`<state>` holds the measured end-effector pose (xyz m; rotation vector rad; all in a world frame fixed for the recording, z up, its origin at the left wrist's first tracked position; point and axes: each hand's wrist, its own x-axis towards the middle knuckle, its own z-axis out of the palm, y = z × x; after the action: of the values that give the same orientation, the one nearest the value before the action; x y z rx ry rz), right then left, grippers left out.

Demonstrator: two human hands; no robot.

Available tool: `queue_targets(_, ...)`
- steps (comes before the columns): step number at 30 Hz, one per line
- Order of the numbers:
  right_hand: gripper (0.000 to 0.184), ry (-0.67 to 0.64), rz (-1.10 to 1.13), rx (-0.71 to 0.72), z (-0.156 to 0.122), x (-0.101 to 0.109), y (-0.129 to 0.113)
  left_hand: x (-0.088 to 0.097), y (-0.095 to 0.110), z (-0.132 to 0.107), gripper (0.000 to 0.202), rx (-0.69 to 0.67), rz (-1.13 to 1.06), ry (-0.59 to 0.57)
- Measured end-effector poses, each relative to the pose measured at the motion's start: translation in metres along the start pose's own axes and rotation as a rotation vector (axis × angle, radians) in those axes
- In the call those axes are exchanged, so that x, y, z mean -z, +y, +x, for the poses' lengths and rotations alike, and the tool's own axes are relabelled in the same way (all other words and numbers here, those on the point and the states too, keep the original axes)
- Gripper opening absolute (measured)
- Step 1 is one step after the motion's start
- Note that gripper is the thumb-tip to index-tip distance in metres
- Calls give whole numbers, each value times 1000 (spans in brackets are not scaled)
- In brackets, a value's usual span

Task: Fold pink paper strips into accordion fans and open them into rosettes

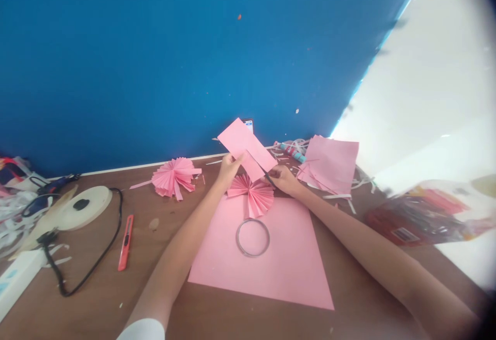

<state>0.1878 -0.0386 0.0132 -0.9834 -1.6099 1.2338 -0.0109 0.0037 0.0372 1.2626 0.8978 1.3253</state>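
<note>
Just beyond the far edge of the big pink sheet (271,267), the left hand (228,167) pinches a raised pink paper piece (244,146), thin and floppy by my judgement and best held near the cut, while the right hand (282,179) grips what look like scissors (268,176).

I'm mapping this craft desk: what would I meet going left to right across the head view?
Cream tape roll → red utility knife → pink paper fan → left hand, pinching a pink paper piece → right hand → pink sheets → plastic bag.
</note>
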Motion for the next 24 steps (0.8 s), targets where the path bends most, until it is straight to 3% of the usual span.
queue_targets(4, 23, -29, -35, 17, -2, -1, -2, 7, 3, 4, 42, -30, 30, 98)
queue_targets(11, 20, 73, -98, -6, -3, 0, -6, 0, -4, 0, 43, -22, 34, 10)
queue_targets(17, 26, 160, -58, -38, -1, 1, -1, -9, -7, -4, 38, -15, 93, 0)
queue_targets(24, 36, 170, -60, -49, -1, 1, 0, -8, -10, -4, 36, -34, 121, -25)
